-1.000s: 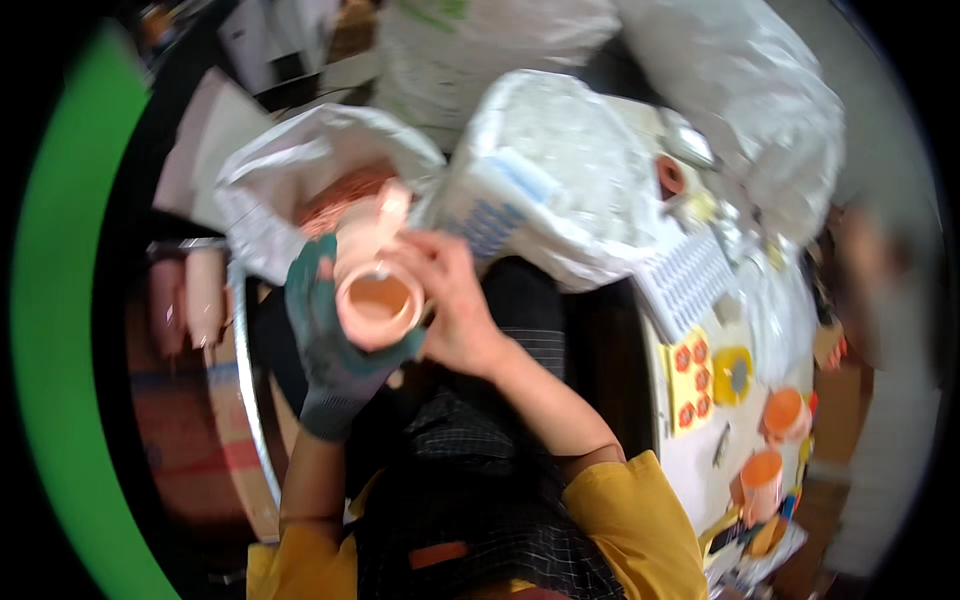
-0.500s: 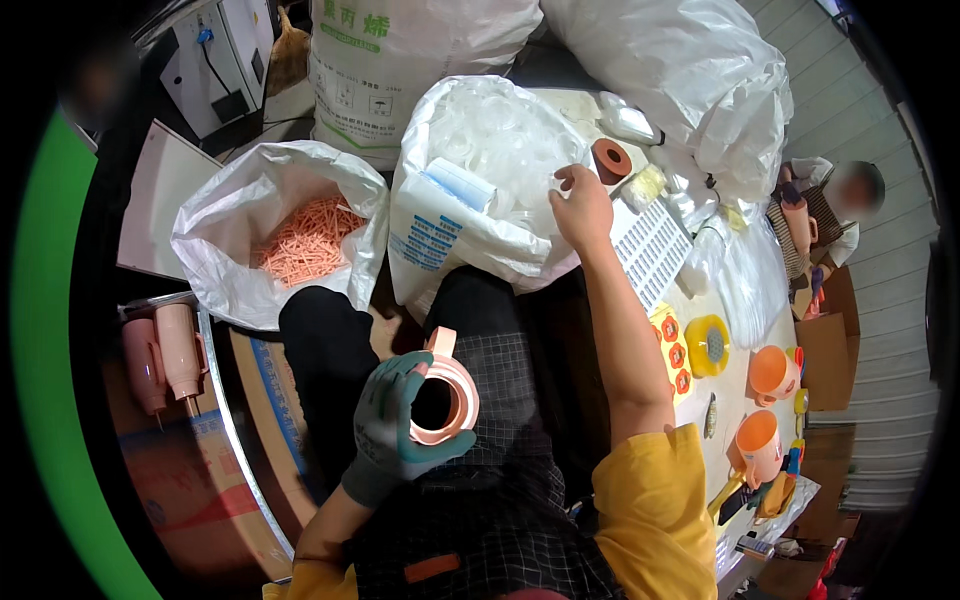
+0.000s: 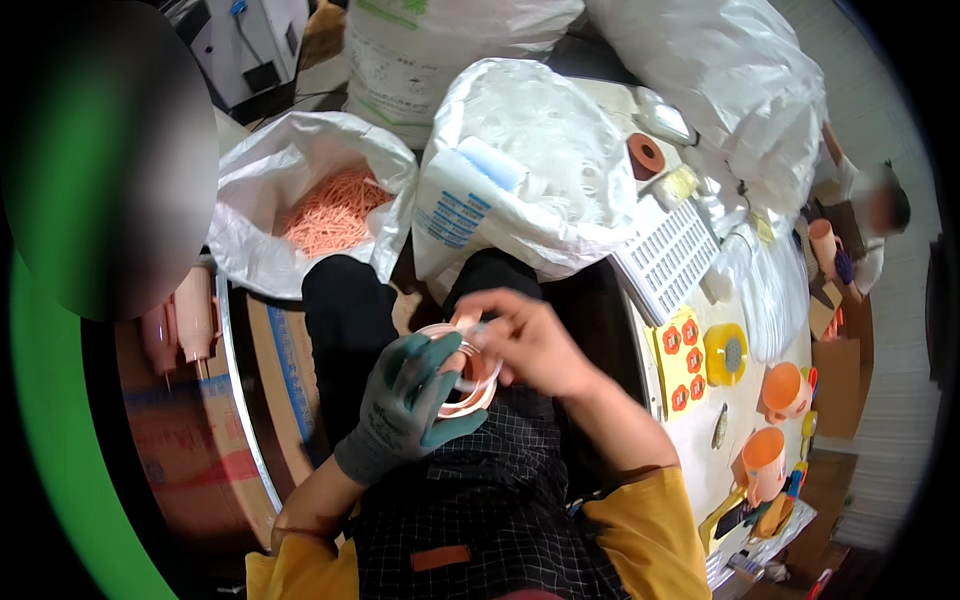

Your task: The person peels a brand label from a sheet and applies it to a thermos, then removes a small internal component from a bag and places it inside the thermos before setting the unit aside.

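Over my lap, my gloved left hand (image 3: 400, 400) is wrapped round a pink thermos jug shell (image 3: 480, 402), its round opening facing up. My bare right hand (image 3: 535, 345) is at that opening, slightly blurred, with its fingers closed on a clear plastic ring (image 3: 492, 372). The ring lies over the opening; whether it is seated cannot be made out. Beyond my knees, a white sack (image 3: 455, 215) holds many more clear rings (image 3: 545, 130). To its left, another white sack (image 3: 250, 235) contains thin pink plastic strips (image 3: 335, 212).
At right, the table (image 3: 690, 450) carries a brown roll (image 3: 645, 156), a sticker sheet (image 3: 682, 365), yellow tape (image 3: 726, 354) and orange cups (image 3: 764, 462). More pink jug shells (image 3: 195, 315) stand at left. A co-worker (image 3: 865, 215) is at far right. A blurred grey-green shape covers the upper left.
My right hand has come back from the sack of clear rings to the jug shell's opening, bringing a clear ring. My left hand still holds the shell. The view has shifted slightly.
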Demonstrator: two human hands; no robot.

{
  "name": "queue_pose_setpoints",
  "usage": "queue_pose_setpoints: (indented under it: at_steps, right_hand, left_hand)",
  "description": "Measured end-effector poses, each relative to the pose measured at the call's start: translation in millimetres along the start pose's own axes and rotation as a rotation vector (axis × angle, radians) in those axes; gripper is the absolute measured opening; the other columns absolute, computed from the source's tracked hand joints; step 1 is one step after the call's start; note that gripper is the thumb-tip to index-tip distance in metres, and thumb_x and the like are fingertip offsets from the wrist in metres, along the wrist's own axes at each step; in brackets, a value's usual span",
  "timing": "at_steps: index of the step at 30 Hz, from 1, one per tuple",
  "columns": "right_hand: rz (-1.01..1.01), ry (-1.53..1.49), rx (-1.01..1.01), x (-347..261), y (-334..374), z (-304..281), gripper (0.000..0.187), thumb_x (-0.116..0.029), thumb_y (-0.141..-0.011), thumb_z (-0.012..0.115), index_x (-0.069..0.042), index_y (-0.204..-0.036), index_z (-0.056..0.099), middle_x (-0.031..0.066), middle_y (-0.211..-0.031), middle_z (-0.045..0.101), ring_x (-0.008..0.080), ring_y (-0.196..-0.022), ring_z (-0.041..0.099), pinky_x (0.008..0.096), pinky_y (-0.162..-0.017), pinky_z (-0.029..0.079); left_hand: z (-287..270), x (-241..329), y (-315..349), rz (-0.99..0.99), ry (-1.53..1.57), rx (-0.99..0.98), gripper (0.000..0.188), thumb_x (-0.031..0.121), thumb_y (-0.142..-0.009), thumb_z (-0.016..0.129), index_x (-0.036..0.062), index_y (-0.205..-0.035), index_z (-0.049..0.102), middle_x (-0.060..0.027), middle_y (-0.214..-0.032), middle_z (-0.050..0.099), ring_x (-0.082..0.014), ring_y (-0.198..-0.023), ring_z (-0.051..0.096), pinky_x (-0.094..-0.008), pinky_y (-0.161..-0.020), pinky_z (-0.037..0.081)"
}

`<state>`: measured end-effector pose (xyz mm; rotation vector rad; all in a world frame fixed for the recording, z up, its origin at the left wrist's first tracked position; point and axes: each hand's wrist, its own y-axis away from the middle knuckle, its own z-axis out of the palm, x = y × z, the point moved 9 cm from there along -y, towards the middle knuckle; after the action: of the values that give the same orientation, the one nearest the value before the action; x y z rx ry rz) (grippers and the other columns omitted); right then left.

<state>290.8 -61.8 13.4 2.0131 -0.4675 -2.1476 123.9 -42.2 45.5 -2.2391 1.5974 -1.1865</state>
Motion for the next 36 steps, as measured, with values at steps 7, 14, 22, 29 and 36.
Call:
queue_pose_setpoints:
  at_steps: [7,14,22,29,36]
  right_hand:
    - [-0.973,0.667,0.131,-42,46,53,0.028,-0.019,-0.091,0.078,-0.007,-0.116,0.07,0.0075,-0.096,0.067,0.0245,-0.082,0.07,0.0349,-0.067,0.056]
    - [-1.136,0.967,-0.065,-42,66,57,0.047,-0.041,-0.081,0.082,-0.007,-0.112,0.07,0.007,-0.106,0.063,0.0297,-0.103,0.063,0.0424,-0.089,0.053]
    - [-0.942,0.861,-0.069,-30,41,60,0.038,-0.029,-0.077,0.084,-0.008,-0.107,0.072,0.0062,-0.123,0.061,0.029,-0.1,0.056,0.0429,-0.091,0.048]
    - [-1.065,1.021,0.096,-27,40,73,0.028,-0.029,-0.075,0.08,-0.01,-0.094,0.073,0.0051,-0.106,0.064,0.0244,-0.09,0.058,0.0344,-0.076,0.055]
    - [-1.02,1.014,0.118,-30,50,64,0.033,-0.027,-0.064,0.085,-0.01,-0.08,0.061,0.0058,-0.089,0.059,0.0253,-0.077,0.054,0.034,-0.07,0.052]
  left_hand:
    - [-17,-1,7,0.045,-0.127,0.068,0.039,0.026,-0.064,0.092,0.0111,-0.091,0.068,-0.0081,-0.105,0.064,-0.0399,-0.109,0.061,-0.0524,-0.092,0.051]
    - [-12,-3,4,0.017,-0.069,0.004,0.043,0.024,-0.064,0.093,0.0107,-0.095,0.066,-0.0085,-0.102,0.06,-0.0397,-0.11,0.057,-0.0512,-0.091,0.049]
    - [-17,3,-9,0.11,-0.395,-0.202,0.047,0.043,-0.083,0.078,0.0081,-0.113,0.067,-0.0098,-0.114,0.065,-0.0388,-0.119,0.058,-0.0695,-0.114,0.036]
    - [-15,-4,-13,-0.092,-0.531,-0.308,0.038,0.026,-0.089,0.072,0.0079,-0.122,0.07,-0.0164,-0.12,0.062,-0.0383,-0.122,0.057,-0.0663,-0.118,0.033]
    - [-3,-17,-58,-0.09,-0.535,-0.49,0.019,0.025,-0.077,0.077,0.0129,-0.091,0.074,-0.0056,-0.112,0.063,-0.0289,-0.113,0.061,-0.047,-0.103,0.047]
